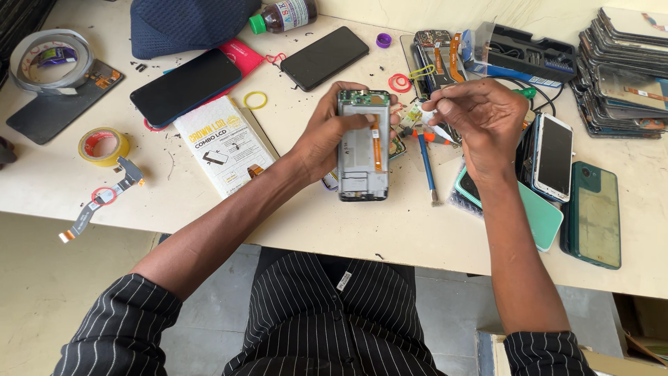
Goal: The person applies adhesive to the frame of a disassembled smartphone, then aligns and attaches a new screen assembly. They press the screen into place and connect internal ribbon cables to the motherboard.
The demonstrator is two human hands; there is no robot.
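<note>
Our left hand (pixel 327 139) grips the opened phone (pixel 363 146), fingers wrapped around its left edge and thumb pressed on the orange flex (pixel 376 143). Our right hand (pixel 483 118) hovers just right of it, fingertips pinched on something small and white (pixel 428 115). Pressing too hard with the thumb could crease the flex; a loose pinch could drop the piece among the clutter below the fingers.

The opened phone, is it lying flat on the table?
No, the left hand holds the opened phone up above the table.
</note>
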